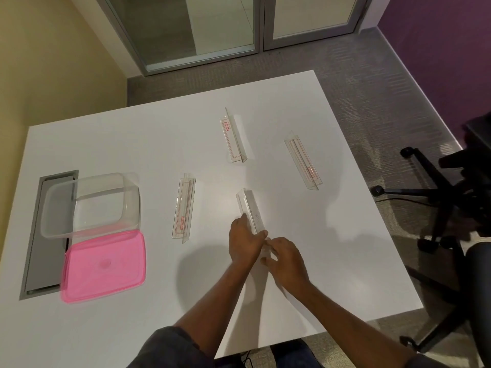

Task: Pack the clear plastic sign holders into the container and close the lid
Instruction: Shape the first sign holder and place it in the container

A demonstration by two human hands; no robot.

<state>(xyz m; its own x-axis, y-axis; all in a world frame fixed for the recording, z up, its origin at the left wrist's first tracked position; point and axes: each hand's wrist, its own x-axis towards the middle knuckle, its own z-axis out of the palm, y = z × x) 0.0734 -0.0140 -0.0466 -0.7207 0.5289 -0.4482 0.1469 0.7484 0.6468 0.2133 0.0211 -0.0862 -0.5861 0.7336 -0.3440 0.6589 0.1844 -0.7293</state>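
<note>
Several clear plastic sign holders lie on the white table [159, 144]. One sign holder [251, 208] sits at the middle, and my left hand [244, 241] and my right hand [285, 257] both grip its near end. Another sign holder [183, 207] lies to its left, one sign holder [233, 138] farther back, and one sign holder [303, 160] to the right. The empty clear container [91, 204] stands at the table's left side. Its pink lid [105, 265] lies flat just in front of it.
A grey cable hatch [43, 235] is set into the table under the container's left side. A black office chair [451, 197] stands off the table's right edge. Glass doors and grey carpet lie beyond the far edge.
</note>
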